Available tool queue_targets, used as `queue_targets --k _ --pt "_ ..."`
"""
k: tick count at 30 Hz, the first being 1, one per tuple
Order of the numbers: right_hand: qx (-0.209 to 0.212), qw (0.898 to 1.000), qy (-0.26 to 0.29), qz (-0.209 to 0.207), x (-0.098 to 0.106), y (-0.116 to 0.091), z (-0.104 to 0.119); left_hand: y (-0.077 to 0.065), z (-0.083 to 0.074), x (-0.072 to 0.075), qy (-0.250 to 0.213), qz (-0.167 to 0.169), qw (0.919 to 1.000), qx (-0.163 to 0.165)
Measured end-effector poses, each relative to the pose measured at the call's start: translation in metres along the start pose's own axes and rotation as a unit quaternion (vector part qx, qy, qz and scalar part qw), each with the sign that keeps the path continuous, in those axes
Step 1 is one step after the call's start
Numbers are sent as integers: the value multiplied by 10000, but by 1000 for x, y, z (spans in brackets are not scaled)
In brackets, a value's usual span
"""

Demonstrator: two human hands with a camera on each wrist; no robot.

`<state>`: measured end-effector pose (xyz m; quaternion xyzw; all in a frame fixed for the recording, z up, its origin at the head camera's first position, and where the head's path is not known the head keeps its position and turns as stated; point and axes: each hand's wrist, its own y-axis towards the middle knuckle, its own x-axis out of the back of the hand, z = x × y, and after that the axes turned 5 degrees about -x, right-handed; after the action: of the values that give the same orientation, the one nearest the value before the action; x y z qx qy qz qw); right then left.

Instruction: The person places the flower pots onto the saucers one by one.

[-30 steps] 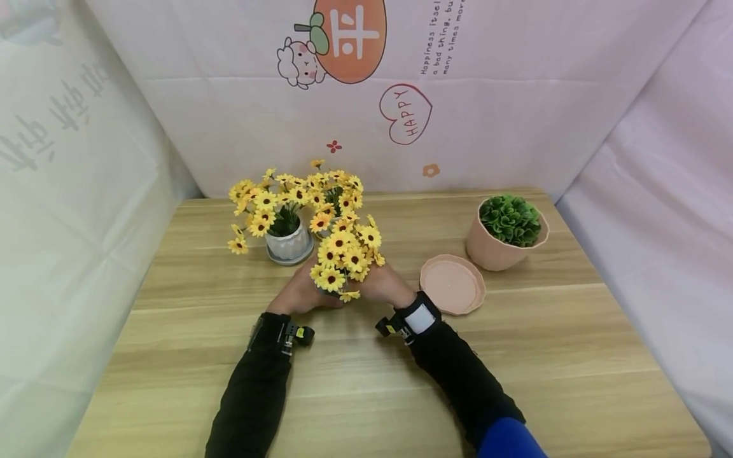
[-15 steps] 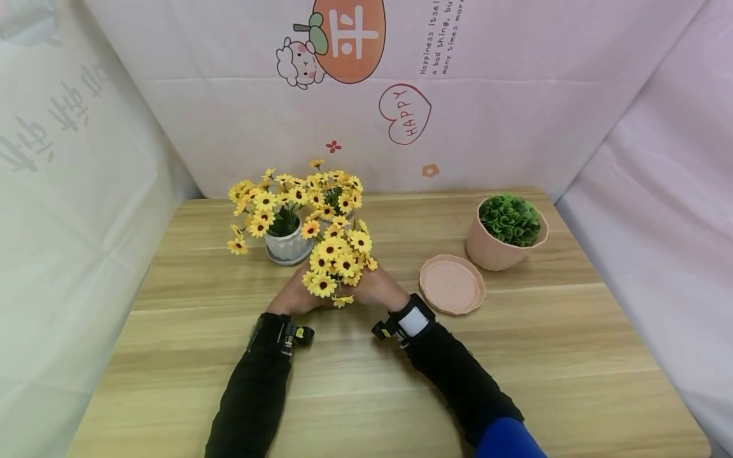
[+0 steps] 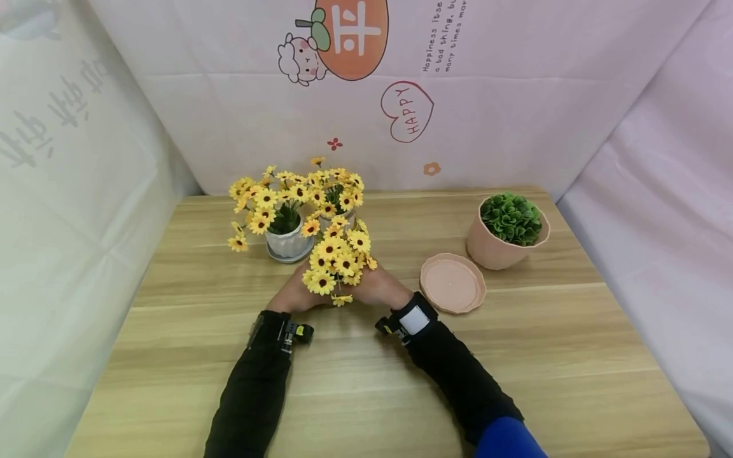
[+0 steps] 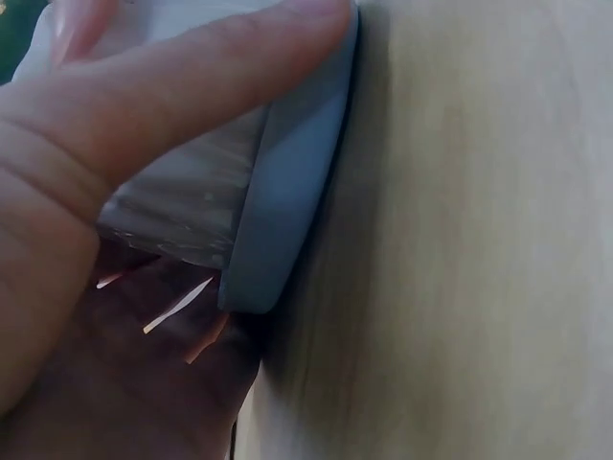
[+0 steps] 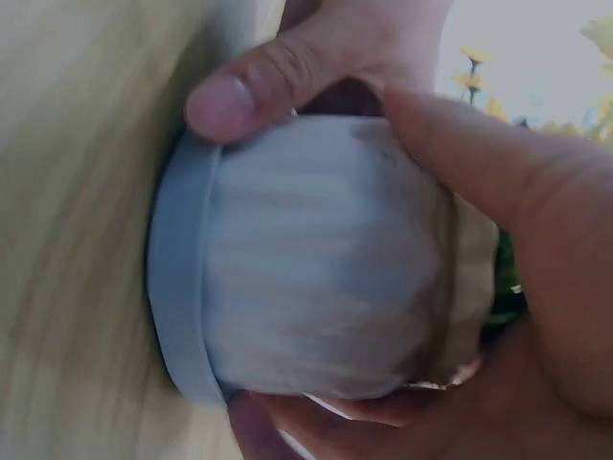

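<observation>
Both hands hold a white ribbed flowerpot (image 5: pixel 326 249) of yellow artificial daisies (image 3: pixel 338 254) in the middle of the table. A blue-grey saucer (image 4: pixel 287 192) fits against the pot's base, close over the wood. My left hand (image 3: pixel 294 292) grips low from the left, its thumb on the saucer's rim and its fingers curled behind the pot. From the right, my right hand (image 3: pixel 378 286) wraps round the pot's upper body, with its thumb near the top edge. In the head view the blossoms hide the pot and most of the fingers.
Just behind stand two more pots of yellow daisies, a left one (image 3: pixel 286 242) on a saucer and one (image 3: pixel 346 215) partly hidden. To the right lies a pink saucer (image 3: pixel 452 284) beside a pink pot (image 3: pixel 495 245) with green foliage. A printed cloth (image 3: pixel 487 140) hangs behind the table.
The held daisies and pot have shifted slightly left and towards me, with the right hand following. Over the last half second they are almost still. Other pots have not moved.
</observation>
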<state>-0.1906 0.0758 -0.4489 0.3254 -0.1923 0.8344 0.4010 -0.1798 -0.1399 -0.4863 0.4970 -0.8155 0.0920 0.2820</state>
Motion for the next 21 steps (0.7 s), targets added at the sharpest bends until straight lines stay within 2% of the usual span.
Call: queue_targets --k 3,9,12,17,21 --pt "24 9996 269 70 3 -3 -6 2 -3 0 204 8 9998 -80" --pt "-117 9998 -127 80 7 -10 -12 5 -13 1 576 -111 9977 -344" --pt "-192 9996 -177 47 6 -11 -14 5 -24 2 566 -143 9973 -448" --pt "-120 9993 -180 -296 2 -12 -14 4 -38 -3 659 -157 9970 -371" --pt "-119 9975 -381 -586 -4 -12 -11 3 -39 -5 836 -193 9959 -298"
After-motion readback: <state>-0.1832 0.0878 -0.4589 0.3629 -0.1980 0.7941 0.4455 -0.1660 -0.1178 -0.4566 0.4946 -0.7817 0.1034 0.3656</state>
